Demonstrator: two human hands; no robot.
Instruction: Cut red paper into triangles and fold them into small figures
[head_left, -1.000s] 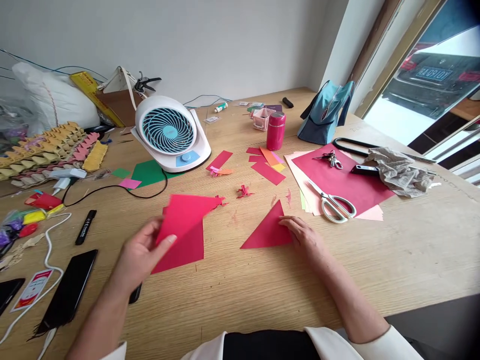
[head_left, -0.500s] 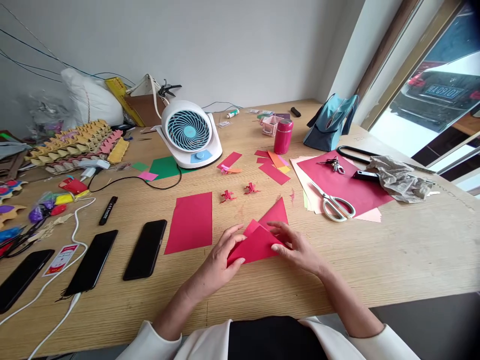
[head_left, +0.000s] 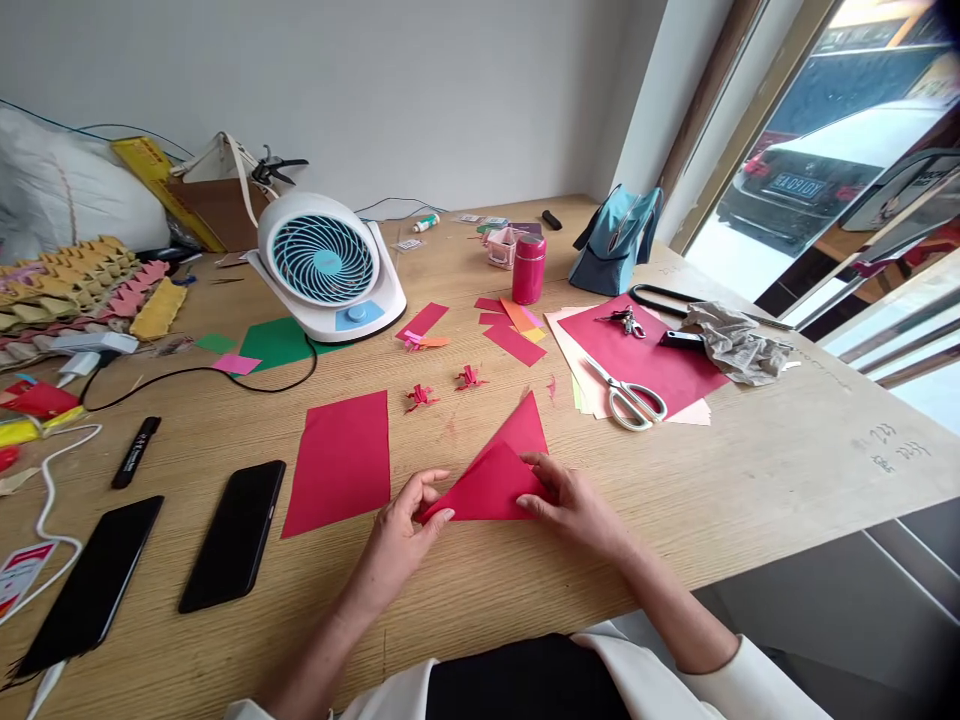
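Left hand (head_left: 403, 533), right hand (head_left: 577, 508): fingers (head_left: 541, 464) pinching folded red paper (head_left: 489, 487) from 2 sides.

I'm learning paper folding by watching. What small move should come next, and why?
Probably ease the front red paper triangle into line with the red paper point behind it: the left hand and right hand both touch it, and the rear point sticks out above.

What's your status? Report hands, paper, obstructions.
Left hand gripping folded red paper at its left corner. Right hand on its right side. Scissors off to the right, touching neither hand.
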